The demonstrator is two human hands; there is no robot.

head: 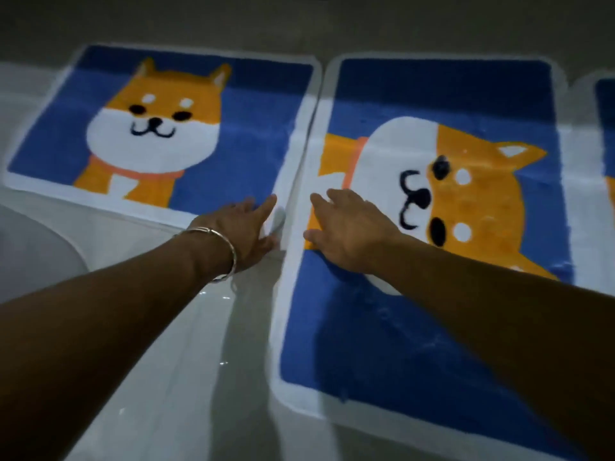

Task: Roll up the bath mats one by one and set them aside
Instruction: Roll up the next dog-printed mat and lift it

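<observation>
Two blue bath mats with an orange-and-white dog print and white borders lie flat on the floor, side by side. The left mat (253, 128) shows the dog upright. On the right mat (382, 344) the dog is turned sideways. My left hand (246, 231), with a silver bangle on the wrist, rests at the left mat's near right corner, fingers spread. Spread flat, my right hand (346, 231) lies on the right mat close to its left border. Neither hand grips anything. A third mat (607, 134) shows only its edge at the far right.
The floor is glossy pale tile (186, 344) with reflections, and a rounded white shape (33, 251) sits at the left edge. Beyond the mats the floor (299, 24) is dim and grey.
</observation>
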